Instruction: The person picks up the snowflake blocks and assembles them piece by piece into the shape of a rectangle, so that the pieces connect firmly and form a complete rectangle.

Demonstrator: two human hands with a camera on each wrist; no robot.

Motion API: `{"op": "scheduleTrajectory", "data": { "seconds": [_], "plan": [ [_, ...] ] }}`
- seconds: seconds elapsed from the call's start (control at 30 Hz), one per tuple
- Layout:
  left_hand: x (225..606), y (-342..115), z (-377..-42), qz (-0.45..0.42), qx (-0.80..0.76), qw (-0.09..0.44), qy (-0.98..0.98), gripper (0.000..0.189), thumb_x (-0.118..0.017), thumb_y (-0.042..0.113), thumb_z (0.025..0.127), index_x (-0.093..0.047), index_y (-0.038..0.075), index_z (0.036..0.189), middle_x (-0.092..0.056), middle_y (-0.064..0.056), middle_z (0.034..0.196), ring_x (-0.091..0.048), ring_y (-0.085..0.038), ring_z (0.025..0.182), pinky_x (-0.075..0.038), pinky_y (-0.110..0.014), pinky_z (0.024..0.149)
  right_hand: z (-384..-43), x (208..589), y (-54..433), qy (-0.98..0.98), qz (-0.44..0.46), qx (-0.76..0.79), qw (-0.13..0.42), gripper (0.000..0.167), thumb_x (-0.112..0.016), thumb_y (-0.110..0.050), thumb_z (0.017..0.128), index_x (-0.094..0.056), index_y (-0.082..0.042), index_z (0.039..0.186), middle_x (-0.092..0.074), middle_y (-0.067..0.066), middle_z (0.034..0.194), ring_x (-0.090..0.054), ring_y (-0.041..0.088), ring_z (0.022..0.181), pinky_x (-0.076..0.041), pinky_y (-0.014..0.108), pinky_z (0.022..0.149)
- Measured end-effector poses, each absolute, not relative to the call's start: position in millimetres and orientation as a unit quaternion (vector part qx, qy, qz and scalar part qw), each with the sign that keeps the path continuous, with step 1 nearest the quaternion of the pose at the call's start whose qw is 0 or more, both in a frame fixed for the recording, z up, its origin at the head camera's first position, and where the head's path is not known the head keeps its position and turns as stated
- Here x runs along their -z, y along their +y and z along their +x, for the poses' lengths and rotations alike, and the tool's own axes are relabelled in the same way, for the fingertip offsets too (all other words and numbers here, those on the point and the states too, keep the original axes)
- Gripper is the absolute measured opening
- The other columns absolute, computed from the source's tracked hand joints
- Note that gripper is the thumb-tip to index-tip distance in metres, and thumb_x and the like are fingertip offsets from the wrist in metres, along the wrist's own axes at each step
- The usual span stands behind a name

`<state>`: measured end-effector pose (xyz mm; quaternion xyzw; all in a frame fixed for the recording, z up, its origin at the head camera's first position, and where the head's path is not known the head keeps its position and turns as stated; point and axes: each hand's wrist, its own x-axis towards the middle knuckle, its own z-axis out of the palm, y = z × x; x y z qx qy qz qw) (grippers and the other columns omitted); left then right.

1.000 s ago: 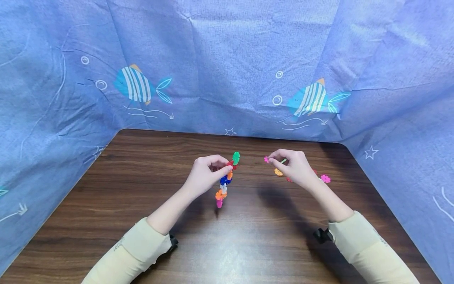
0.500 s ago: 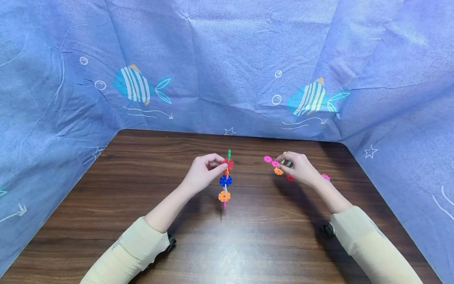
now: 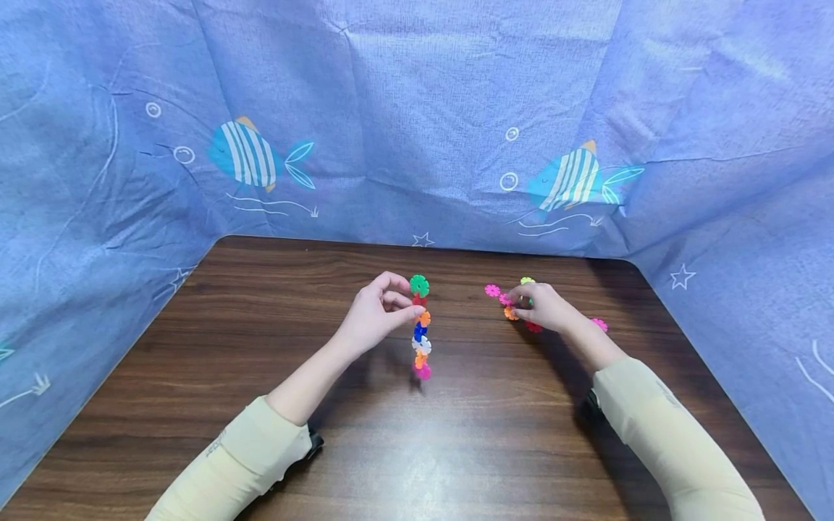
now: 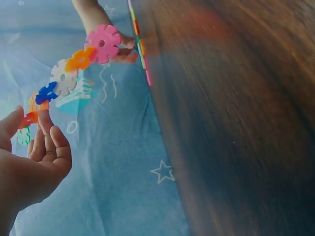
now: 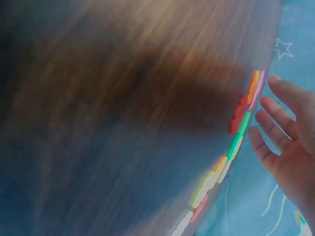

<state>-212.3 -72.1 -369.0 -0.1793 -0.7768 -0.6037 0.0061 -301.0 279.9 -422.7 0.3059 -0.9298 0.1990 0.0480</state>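
Seven linked discs [image 3: 421, 345] hang in one chain above the surface [image 3: 293, 304], the left hand [image 3: 373, 315] pinching near the top; over right, one right hand [image 3: 544, 307], fingers loose and free, beside two pink discs [image 3: 492, 290] and one orange disc [image 3: 510, 313].

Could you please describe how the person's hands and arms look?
The left hand and right hand wear no gloves. The left sleeve and right sleeve are pale cream, with wide cuffs; each bears a faint, unreadable dark marking. A black object, too unclear to identify, shows beside each cuff.
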Motion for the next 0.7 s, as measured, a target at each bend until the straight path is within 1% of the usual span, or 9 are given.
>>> {"op": "scheduleTrajectory", "data": {
  "seconds": [0.03, 0.17, 0.23, 0.33, 0.5, 0.57, 0.7],
  "plan": [
    [369.3, -71.9, -212.4, -0.183, 0.602, 0.008, -0.777, 0.036, -0.077, 0.018, 0.079, -0.054, 0.007, 0.105, -0.072, -0.006, 0.080, -0.070, -0.030, 0.076, -0.049, -0.028, 0.062, -302.2, 423.5, 279.7, -0.928, 0.313, -0.196, 0.044, 0.023, -0.076, -0.006, 0.075, -0.070, -0.001, 0.097, -0.070, 0.008, 0.088, -0.059, 0.021, 0.071, -0.045, 0.035, 0.070],
    [371.1, -71.0, -212.5, -0.194, 0.584, 0.021, -0.788, 0.035, -0.077, 0.019, 0.079, -0.055, 0.011, 0.105, -0.072, -0.004, 0.078, -0.070, -0.026, 0.072, -0.049, -0.027, 0.060, -305.6, 427.3, 279.1, -0.923, 0.335, -0.186, 0.034, 0.025, -0.077, -0.009, 0.075, -0.069, -0.001, 0.097, -0.068, 0.009, 0.087, -0.054, 0.020, 0.071, -0.041, 0.030, 0.067],
    [372.4, -70.6, -212.6, -0.195, 0.576, 0.025, -0.793, 0.034, -0.077, 0.020, 0.079, -0.055, 0.012, 0.103, -0.072, -0.003, 0.077, -0.070, -0.024, 0.070, -0.048, -0.027, 0.059, -306.5, 429.0, 279.3, -0.921, 0.341, -0.184, 0.038, 0.026, -0.078, -0.009, 0.074, -0.070, 0.000, 0.096, -0.067, 0.010, 0.087, -0.053, 0.020, 0.071, -0.043, 0.028, 0.064],
    [373.3, -70.4, -212.3, -0.192, 0.568, 0.028, -0.800, 0.033, -0.078, 0.022, 0.078, -0.055, 0.013, 0.100, -0.071, -0.001, 0.077, -0.070, -0.021, 0.068, -0.049, -0.029, 0.059, -306.6, 429.8, 280.1, -0.920, 0.345, -0.179, 0.047, 0.025, -0.079, -0.008, 0.073, -0.070, 0.000, 0.095, -0.064, 0.011, 0.086, -0.053, 0.021, 0.071, -0.043, 0.029, 0.063],
    [373.1, -70.5, -211.0, -0.185, 0.553, 0.032, -0.812, 0.033, -0.078, 0.025, 0.078, -0.055, 0.015, 0.098, -0.071, 0.002, 0.077, -0.068, -0.011, 0.066, -0.049, -0.032, 0.061, -307.1, 430.6, 281.2, -0.921, 0.342, -0.181, 0.049, 0.017, -0.079, -0.007, 0.072, -0.071, -0.002, 0.086, -0.062, 0.009, 0.083, -0.055, 0.020, 0.071, -0.046, 0.029, 0.063],
    [373.5, -70.3, -211.0, -0.185, 0.550, 0.030, -0.814, 0.033, -0.078, 0.025, 0.078, -0.055, 0.015, 0.098, -0.071, 0.002, 0.077, -0.068, -0.010, 0.066, -0.049, -0.033, 0.061, -307.3, 431.4, 281.8, -0.921, 0.339, -0.189, 0.045, 0.015, -0.080, -0.006, 0.072, -0.071, -0.002, 0.083, -0.062, 0.007, 0.080, -0.056, 0.018, 0.069, -0.047, 0.029, 0.062],
    [374.3, -69.9, -211.2, -0.185, 0.547, 0.026, -0.816, 0.032, -0.078, 0.024, 0.078, -0.055, 0.014, 0.098, -0.071, 0.002, 0.076, -0.068, -0.011, 0.065, -0.049, -0.033, 0.061, -307.5, 432.6, 283.8, -0.918, 0.328, -0.221, 0.022, 0.017, -0.079, -0.005, 0.072, -0.069, -0.001, 0.085, -0.063, 0.003, 0.075, -0.056, 0.013, 0.065, -0.049, 0.028, 0.060]
  ]
}}
